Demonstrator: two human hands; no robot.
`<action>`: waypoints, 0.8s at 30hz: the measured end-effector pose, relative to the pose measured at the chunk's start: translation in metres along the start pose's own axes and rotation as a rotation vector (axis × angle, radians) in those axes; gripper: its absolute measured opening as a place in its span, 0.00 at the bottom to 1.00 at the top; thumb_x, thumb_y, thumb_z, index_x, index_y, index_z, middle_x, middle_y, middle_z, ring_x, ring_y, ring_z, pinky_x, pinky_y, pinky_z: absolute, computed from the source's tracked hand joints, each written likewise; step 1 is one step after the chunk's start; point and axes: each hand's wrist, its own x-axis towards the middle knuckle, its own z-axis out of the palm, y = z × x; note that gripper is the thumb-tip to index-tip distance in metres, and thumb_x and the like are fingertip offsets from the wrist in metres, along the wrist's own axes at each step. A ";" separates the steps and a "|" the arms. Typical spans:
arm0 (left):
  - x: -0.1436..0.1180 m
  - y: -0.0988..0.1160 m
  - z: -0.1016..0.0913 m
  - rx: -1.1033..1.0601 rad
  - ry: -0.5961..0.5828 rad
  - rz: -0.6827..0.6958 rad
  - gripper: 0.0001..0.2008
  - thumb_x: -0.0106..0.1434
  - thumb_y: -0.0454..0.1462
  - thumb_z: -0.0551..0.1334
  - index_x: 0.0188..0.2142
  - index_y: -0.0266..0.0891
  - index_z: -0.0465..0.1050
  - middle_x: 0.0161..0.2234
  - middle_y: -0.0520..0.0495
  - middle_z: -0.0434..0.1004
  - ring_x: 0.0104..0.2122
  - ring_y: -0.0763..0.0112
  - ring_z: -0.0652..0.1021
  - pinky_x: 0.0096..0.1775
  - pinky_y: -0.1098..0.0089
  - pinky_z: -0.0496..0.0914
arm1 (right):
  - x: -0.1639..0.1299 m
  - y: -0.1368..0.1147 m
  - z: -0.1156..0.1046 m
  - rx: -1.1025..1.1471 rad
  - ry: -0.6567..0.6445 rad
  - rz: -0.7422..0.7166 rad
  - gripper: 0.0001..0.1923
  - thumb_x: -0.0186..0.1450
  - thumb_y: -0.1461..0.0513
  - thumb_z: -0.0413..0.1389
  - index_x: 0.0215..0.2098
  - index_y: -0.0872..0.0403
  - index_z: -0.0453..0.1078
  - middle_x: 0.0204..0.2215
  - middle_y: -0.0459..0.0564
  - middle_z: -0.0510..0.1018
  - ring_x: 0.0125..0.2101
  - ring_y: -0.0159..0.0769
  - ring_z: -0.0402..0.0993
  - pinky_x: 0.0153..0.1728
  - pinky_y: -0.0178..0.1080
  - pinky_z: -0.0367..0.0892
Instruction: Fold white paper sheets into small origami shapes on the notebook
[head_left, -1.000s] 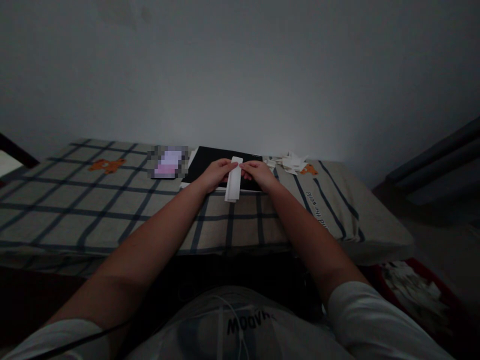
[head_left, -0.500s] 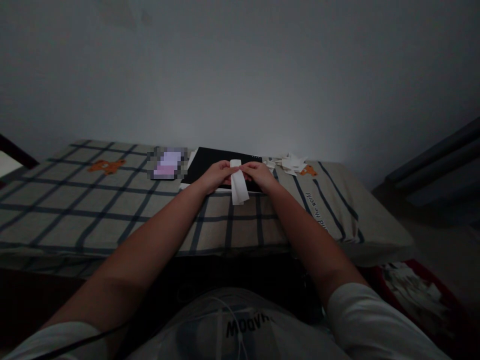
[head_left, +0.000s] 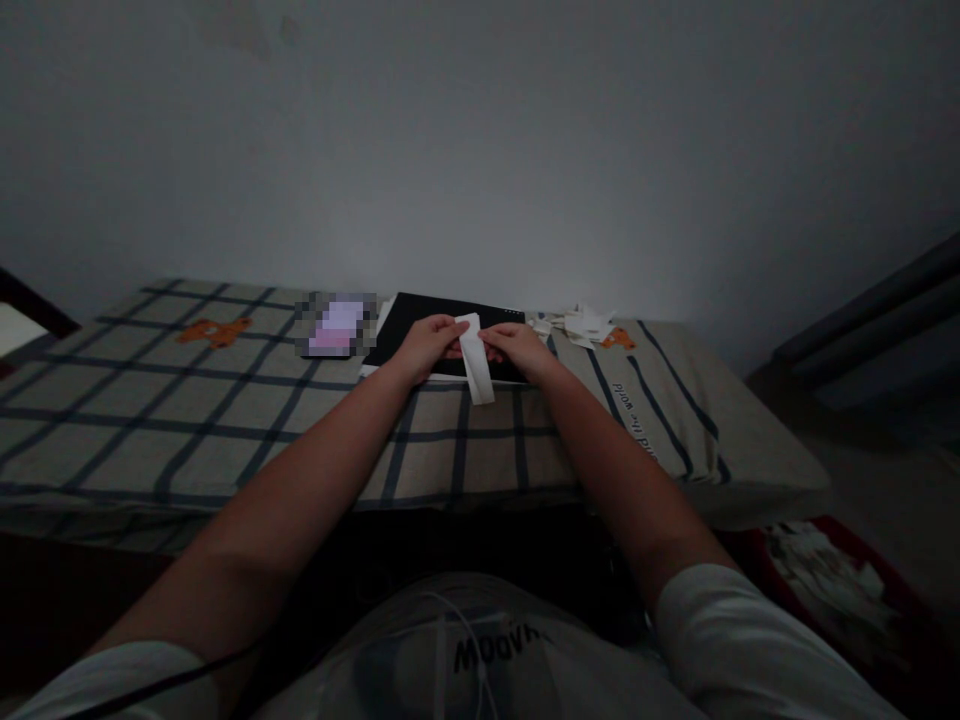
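Between my hands hangs a folded white paper strip [head_left: 477, 365], its lower end pointing toward me. My left hand [head_left: 431, 343] pinches the strip's upper left side with thumb and fingers. My right hand [head_left: 517, 345] is closed on the strip's right edge. Both hands are over a black folder or notebook [head_left: 405, 325], which has pale sheets showing at its left and front edges. Some of the fingertips are hidden behind the paper.
A pile of white paper pieces [head_left: 586, 325] lies right of the black folder. To the left is a blurred-out phone-like screen [head_left: 336, 328]. A checked cloth [head_left: 300, 410] covers the table, against a grey wall. Low at right, a red container [head_left: 892, 570] holds paper scraps.
The strip's top has tilted and its loose layers now lie closer together, so it looks narrower. My left thumb has moved up on it. My right hand has barely moved.
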 end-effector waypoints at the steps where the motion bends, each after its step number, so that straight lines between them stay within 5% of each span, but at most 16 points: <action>1: 0.000 0.000 0.000 -0.001 -0.003 -0.006 0.16 0.52 0.44 0.71 0.27 0.37 0.68 0.25 0.52 0.72 0.27 0.75 0.75 0.32 0.70 0.75 | 0.000 0.000 0.000 -0.008 0.001 -0.004 0.10 0.58 0.56 0.60 0.26 0.55 0.73 0.20 0.44 0.74 0.20 0.25 0.64 0.22 0.31 0.59; 24: 0.001 -0.002 0.001 -0.028 0.040 0.007 0.16 0.50 0.42 0.71 0.24 0.36 0.66 0.21 0.53 0.70 0.22 0.77 0.73 0.26 0.75 0.72 | -0.001 -0.001 0.002 -0.104 -0.001 -0.057 0.14 0.59 0.53 0.58 0.22 0.55 0.70 0.18 0.43 0.70 0.20 0.26 0.62 0.23 0.33 0.57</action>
